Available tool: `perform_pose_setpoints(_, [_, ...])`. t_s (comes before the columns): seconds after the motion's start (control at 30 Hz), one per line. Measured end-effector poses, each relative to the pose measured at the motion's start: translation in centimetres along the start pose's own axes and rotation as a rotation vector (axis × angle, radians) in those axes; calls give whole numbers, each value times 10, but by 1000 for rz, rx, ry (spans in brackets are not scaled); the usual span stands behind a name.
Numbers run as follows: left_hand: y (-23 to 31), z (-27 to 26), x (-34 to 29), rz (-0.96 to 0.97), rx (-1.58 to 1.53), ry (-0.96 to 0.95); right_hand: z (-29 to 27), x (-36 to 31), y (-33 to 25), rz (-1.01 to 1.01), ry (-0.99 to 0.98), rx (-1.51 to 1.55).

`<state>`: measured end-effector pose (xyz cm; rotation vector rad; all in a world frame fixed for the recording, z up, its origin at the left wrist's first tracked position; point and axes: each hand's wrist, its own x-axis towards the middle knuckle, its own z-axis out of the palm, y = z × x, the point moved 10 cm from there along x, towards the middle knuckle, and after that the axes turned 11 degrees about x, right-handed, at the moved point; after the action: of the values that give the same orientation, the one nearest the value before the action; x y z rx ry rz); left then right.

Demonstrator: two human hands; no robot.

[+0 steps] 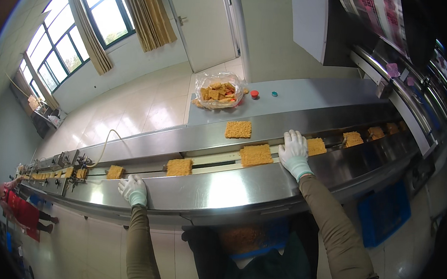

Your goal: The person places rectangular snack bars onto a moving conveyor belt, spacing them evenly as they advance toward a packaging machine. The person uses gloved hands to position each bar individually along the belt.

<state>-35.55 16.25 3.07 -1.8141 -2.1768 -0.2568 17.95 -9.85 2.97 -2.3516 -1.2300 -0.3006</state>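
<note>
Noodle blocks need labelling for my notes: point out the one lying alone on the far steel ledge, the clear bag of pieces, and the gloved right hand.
Noodle block (238,129), head view, middle.
Bag (219,93), head view, middle.
Right hand (294,150), head view, back.

Clear bag (219,91), back ledge

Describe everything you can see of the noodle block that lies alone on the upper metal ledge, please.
The noodle block is a flat, roughly square cake of wavy, dry-looking strands, golden orange. It looks whole, with no wrapper. It lies flat on the sloped steel ledge behind the conveyor channel, apart from the blocks that ride in the channel below. Nothing touches it but the ledge. The right hand, in a white glove, rests lower down and to its right. A clear bag of broken pieces sits on the grey top behind it.
</note>
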Motion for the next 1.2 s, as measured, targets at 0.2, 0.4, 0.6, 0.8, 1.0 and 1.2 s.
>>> perform_pose_setpoints(0.2, [2, -3, -2, 8, 7, 10, -1, -1, 0, 13, -23, 3])
perform_pose_setpoints(0.4, [0, 0, -1, 11, 6, 22, 2, 1, 3, 16, -12, 4])
perform_pose_setpoints(0.6, [-1, 1, 0, -2, 7, -11, 1, 1, 0, 4, 6, 8])
perform_pose_setpoints(0.8, [1, 0, -1, 4, 3, -30, 1, -1, 1, -13, 38, -1])
perform_pose_setpoints(1.0, [1, -3, -2, 7, -2, 9, 0, 0, 1, -29, 45, -5])
perform_pose_setpoints(1.2, [1, -1, -1, 13, 7, -14, -3, -1, -1, -32, 62, -4])
